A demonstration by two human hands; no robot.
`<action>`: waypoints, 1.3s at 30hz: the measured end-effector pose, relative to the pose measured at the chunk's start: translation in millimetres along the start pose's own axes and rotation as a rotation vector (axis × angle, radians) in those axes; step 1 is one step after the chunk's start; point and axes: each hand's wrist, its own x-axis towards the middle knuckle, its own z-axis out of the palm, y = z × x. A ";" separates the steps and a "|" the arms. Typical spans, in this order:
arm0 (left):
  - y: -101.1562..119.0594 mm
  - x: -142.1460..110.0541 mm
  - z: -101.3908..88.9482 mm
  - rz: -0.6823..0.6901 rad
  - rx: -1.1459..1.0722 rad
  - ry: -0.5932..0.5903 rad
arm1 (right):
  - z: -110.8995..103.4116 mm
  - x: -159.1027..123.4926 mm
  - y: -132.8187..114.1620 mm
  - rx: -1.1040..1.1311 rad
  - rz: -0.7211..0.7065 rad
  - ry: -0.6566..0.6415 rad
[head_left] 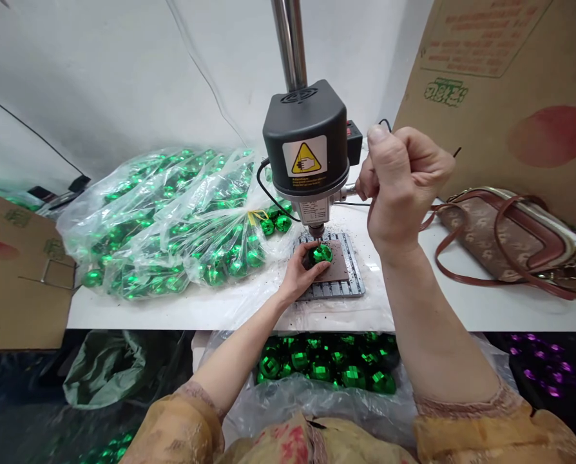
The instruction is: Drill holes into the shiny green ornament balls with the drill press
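Observation:
My left hand [298,272] has its thumb and fingers closed around a shiny green faceted ball [323,253]. The ball sits on a brownish pad [339,267] over the slotted grey base [357,282] of a small drill press [305,138]. Directly above it, the chuck [316,230] points down close to the ball's top; whether the bit is inside the ball I cannot tell. Raised to the right of the black motor housing, my right hand [400,177] is wrapped in a fist around the drill press lever [350,189]. Most of that lever is hidden by the fingers.
Clear plastic bags [157,225] of green balls lie left of the press. An open bag of green balls [324,364] sits below the table's front edge. A brown handbag [495,235] and a large cardboard box [505,84] stand right. Dark shavings dot the white table [143,314].

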 end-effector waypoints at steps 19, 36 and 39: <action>-8.1 -0.8 1.9 -0.019 -0.102 -0.001 | -5.7 -29.5 15.6 0.175 -0.272 0.084; -10.6 -1.0 1.3 0.005 -0.071 0.000 | -13.6 -38.7 29.5 0.213 -0.374 0.072; -10.0 -0.6 1.7 0.006 -0.067 0.002 | -15.7 -41.0 31.4 0.213 -0.385 0.061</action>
